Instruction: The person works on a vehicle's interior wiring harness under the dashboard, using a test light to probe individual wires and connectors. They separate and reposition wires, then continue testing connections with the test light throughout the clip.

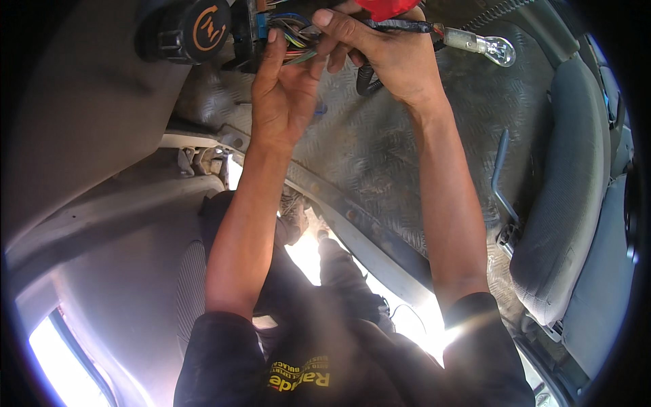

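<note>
A bundle of thin coloured wires [297, 42] runs out of a blue plug connector [261, 26] at the top of the view. My left hand [285, 95] is closed around the bundle from below, its thumb up beside the connector. From the other side, my right hand [393, 61] has its thumb and curled fingers closed on the same wires; the exact fingertip contact is partly hidden. A clear bulb [500, 51] in a metal socket [466, 41] sticks out to the right, on a black-taped lead [407, 26] lying across my right hand.
A black round knob [193, 30] with an orange symbol stands left of the wires. Something red [386, 7] shows at the top edge. Below lies a textured metal floor [380, 156]; at right are a grey seat [566, 190] and a bent lever [502, 169]. A door sill [359, 217] crosses diagonally.
</note>
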{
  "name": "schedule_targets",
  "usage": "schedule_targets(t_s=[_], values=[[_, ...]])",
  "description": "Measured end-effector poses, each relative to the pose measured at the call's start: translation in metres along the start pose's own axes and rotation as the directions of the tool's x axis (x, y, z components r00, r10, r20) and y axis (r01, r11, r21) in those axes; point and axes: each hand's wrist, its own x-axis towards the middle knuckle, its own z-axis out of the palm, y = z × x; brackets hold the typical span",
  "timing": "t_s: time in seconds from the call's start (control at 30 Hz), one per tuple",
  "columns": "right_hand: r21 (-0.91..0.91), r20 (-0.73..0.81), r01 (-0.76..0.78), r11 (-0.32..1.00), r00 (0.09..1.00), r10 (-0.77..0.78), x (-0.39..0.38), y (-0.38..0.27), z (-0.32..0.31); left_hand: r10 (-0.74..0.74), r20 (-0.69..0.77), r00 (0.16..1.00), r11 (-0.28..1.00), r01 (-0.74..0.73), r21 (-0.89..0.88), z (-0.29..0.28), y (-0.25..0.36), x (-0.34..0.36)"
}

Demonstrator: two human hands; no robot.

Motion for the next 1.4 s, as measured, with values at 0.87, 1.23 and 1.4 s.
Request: schedule_targets(t_s=[0.87, 1.23, 1.4], values=[[-0.181, -0.038, 0.080, 0.980, 0.995, -0.088, -0.006, -0.014, 0.006, -0.057, 0.108, 0.993, 0.984, 0.074, -0.162, -0.019, 0.002, 0.009], [-0.088, -0.050, 0.005, 0.996, 0.999, -0.010, -0.004, -0.004, 0.004, -0.039, 0.095, 0.995, 0.986, 0.053, -0.157, -0.015, 0.004, 0.008], [-0.040, -0.056, -0.013, 0.999, 0.998, 0.011, -0.003, -0.004, 0.005, -0.044, 0.129, 0.991, 0.986, 0.064, -0.153, -0.020, 0.003, 0.009]])
